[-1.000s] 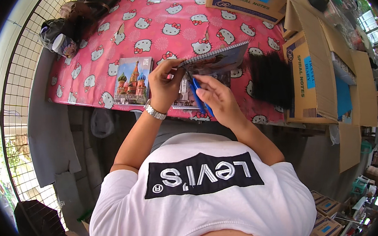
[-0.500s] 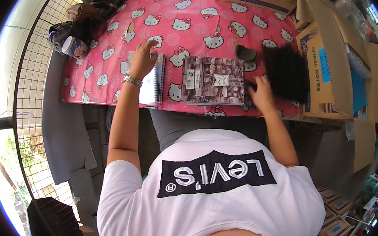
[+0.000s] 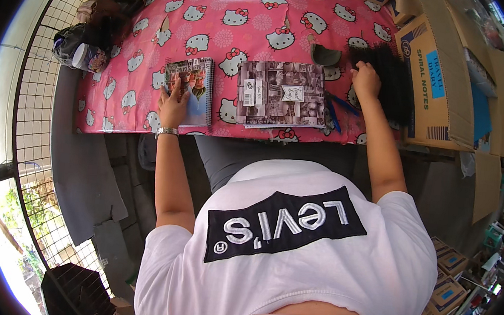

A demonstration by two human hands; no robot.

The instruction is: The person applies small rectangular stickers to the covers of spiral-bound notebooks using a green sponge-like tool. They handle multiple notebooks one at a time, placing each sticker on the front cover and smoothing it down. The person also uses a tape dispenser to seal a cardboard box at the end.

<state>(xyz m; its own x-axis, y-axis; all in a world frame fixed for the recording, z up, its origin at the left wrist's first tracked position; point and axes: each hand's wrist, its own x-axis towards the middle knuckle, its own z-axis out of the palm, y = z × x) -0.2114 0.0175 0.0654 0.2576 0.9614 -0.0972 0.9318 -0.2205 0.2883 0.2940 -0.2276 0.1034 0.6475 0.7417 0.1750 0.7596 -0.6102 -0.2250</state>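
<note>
Left hand (image 3: 173, 105) lies palm down, fingers extended and spread, gripping nothing. Right hand (image 3: 366, 82) has its fingers curled; whether strands are pinched between them cannot be told. Pink patterned table cover (image 3: 173, 35): beneath both hands; work flat on it. Carton (image 3: 424, 91): to the right of the right hand; keep the elbow clear of its flap. Bundle of fine black strands (image 3: 393, 89): directly beside the right hand's fingers. Advisable: pinch few strands at a time, close to one end, to prevent tangling. Collage-covered book (image 3: 277, 109): between the hands; do not drag a sleeve or wrist across it. Spiral notebook (image 3: 195, 104): under the left hand, coil edge facing right. Advisable: press lightly and evenly, fingers off the coil. Blue-handled tool (image 3: 334, 118): near side of the right hand, to its left; leave the handles accessible.
</note>
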